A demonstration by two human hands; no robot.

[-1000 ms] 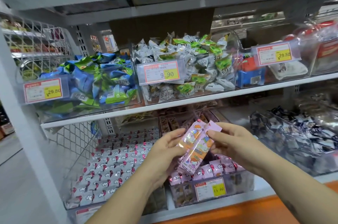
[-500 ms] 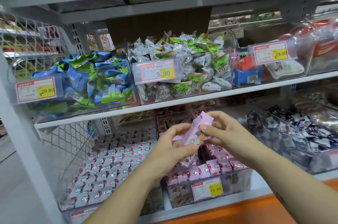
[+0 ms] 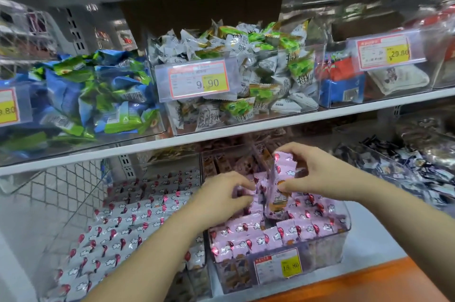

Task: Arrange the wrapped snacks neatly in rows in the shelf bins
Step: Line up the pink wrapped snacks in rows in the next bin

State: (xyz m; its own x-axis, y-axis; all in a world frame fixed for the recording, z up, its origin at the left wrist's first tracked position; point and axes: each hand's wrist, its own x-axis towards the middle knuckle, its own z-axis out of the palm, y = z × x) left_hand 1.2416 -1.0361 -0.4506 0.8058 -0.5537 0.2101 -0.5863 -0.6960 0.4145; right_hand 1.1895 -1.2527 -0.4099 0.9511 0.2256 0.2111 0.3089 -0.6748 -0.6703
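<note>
Both hands are working over the clear bin (image 3: 346, 221) that sits near the front edge of the lower shelf (image 3: 369, 242), about midway along it. The right hand (image 3: 317, 173) has its grip clamped on a stack of pink snacks (image 3: 283, 178), thumb below and fingers above. The stack stands nearly upright, with its lower end dipping into a gap among the packets already in the bin. The left hand (image 3: 226, 193) is just beside it, fingers curled down on the pink wrapped snacks (image 3: 278, 235) in the bin. Its grip looks closed on the top of one or two of them, though blur makes this hard to confirm.

This bin seems well along. Its front rows stand on edge in tidy lines behind the yellow price tag (image 3: 290, 266), and what is left is probably to seat the held stack in the open slot and square up its neighbours. Toward the back of the bin are brownish packets (image 3: 221, 166) whose order is too blurred to tell.

The bin of white wrapped snacks (image 3: 138, 215), touching its left side, already lies in even rows and looks finished. The bin of dark wrapped snacks (image 3: 398, 168) toward the right end of the lower shelf is a loose heap. On the upper shelf (image 3: 246, 129), the blue and green packets (image 3: 93, 94) and the grey and green packets (image 3: 258, 75) are also piled loosely. If these bins belong to the task, most of the arranging is not yet done.
</note>
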